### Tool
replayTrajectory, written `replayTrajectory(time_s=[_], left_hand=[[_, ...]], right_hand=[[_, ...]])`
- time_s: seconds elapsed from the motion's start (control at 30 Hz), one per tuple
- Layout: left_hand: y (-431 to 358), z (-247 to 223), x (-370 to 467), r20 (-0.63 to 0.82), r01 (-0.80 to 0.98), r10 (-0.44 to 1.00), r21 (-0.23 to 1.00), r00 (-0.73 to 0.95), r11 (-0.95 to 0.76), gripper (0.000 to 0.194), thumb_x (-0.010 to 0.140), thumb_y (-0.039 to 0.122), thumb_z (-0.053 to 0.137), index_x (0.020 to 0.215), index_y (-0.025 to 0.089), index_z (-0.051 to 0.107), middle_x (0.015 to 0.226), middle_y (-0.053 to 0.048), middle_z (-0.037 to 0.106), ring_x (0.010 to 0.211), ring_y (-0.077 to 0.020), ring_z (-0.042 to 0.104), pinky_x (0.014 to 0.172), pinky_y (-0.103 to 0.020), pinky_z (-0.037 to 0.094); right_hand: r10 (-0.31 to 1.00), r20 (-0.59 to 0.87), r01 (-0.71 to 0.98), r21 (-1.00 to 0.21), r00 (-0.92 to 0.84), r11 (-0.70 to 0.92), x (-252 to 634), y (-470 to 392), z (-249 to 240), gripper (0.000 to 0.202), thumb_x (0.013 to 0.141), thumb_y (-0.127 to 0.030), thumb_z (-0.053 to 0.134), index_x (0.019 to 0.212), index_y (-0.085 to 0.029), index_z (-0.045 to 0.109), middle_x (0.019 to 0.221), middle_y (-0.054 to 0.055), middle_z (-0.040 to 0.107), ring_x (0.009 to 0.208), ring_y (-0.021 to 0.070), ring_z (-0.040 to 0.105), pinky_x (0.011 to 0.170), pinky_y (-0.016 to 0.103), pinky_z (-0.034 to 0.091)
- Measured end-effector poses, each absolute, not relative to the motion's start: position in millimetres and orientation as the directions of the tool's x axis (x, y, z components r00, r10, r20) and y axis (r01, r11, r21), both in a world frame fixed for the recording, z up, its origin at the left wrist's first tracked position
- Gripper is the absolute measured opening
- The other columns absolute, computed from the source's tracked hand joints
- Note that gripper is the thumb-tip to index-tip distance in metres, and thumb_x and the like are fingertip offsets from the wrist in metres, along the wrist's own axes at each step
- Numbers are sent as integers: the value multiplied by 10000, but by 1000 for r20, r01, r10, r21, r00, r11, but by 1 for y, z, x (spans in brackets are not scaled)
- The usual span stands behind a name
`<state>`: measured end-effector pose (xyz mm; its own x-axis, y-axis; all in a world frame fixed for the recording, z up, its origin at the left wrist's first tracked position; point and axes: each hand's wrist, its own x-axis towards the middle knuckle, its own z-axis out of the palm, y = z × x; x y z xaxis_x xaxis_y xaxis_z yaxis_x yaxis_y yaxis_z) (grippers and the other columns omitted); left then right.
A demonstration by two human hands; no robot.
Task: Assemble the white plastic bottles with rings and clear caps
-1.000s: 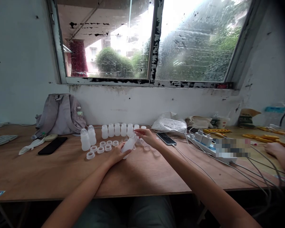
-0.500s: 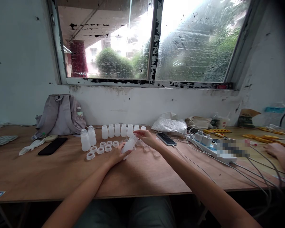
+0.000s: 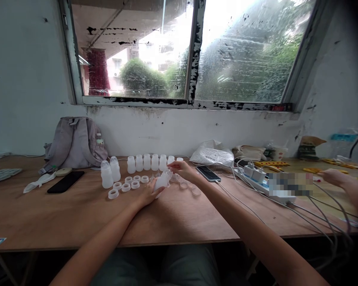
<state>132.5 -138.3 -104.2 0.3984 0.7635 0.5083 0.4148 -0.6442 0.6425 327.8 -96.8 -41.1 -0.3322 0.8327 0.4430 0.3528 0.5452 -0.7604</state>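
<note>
My left hand (image 3: 149,192) is wrapped round a frosted white bottle (image 3: 160,182), which leans to the right above the table. The fingers of my right hand (image 3: 180,169) are pinched at the bottle's top, on a small clear part too small to make out. Behind stands a row of several white bottles (image 3: 147,162). Two capped bottles (image 3: 106,174) stand to the left. Several white rings (image 3: 126,187) lie left of my left hand, and clear round pieces (image 3: 195,191) lie to the right of the held bottle.
On the wooden table (image 3: 77,222) are a black phone (image 3: 66,182), a grey backpack (image 3: 74,143), a plugged-in phone (image 3: 208,173), a plastic bag (image 3: 213,153) and a power strip (image 3: 280,195) with cables. Another person's hand (image 3: 332,177) is at the far right.
My hands have barely moved and still hold the bottle, tilted as before. The other person's hand at the far right has moved up and to the left.
</note>
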Motion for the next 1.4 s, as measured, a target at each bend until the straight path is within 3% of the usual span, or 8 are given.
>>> replayTrajectory(time_s=[0.3,0.63,0.77,0.9,1.03,1.13,1.27,1.4], left_hand=[[-136,-104,132,474,441,786,652,397,-616,392,807,419,400,1117,183,444,988,-69,567,915,-217,529,812,-329,390],[-129,-112,130,488,425,786,662,380,-617,420,807,400,398,1161,175,373,1066,-95,527,993,-222,492,877,-362,356],[-131,-109,128,449,431,799,677,400,-596,404,814,411,365,1134,164,382,1074,-98,522,1000,-226,484,874,-362,357],[-129,-107,129,445,423,795,679,413,-600,367,840,350,289,1148,166,369,1126,-94,495,1023,-208,466,890,-345,344],[-126,-108,133,440,416,805,696,398,-585,388,834,347,293,1169,165,362,1149,-99,479,1013,-206,472,882,-340,352],[-125,-110,135,406,397,833,742,376,-540,406,832,367,303,1182,167,354,1141,-103,489,988,-211,490,865,-345,369],[-120,-115,137,413,328,849,793,330,-514,425,847,365,287,1210,147,313,1224,-122,422,1098,-211,419,933,-344,317],[-115,-120,137,387,309,877,829,285,-467,492,846,393,306,1261,139,235,1239,-140,397,1098,-215,422,922,-350,330]], right_hand=[[861,357,524,-686,-362,505,318,-99,-19,149,616,-126,614,757,-147,658,714,44,658,664,152,583,569,237,456],[848,277,488,-719,-453,495,314,-88,-10,186,591,-146,641,773,-122,670,651,28,636,554,112,533,537,239,441],[848,336,331,-811,-411,482,314,-93,-25,241,638,-248,644,850,-134,664,773,54,644,692,141,561,615,257,457],[866,336,24,-929,-370,370,324,-100,-56,335,688,-340,617,986,-187,618,985,71,600,860,168,554,726,297,457],[882,313,-241,-941,-354,237,336,-100,-84,357,695,-333,620,1031,-218,582,947,54,600,875,172,553,755,319,451],[881,297,-287,-938,-368,196,333,-99,-92,384,708,-308,612,1078,-226,546,912,44,602,813,153,567,731,306,461],[883,236,-298,-947,-407,116,317,-103,-99,528,718,-300,609,1207,-252,416,903,39,602,724,139,585,704,316,480],[908,195,-227,-967,-372,114,306,-103,-114,501,676,-299,650,1136,-186,487,932,69,602,717,145,596,717,305,488]])
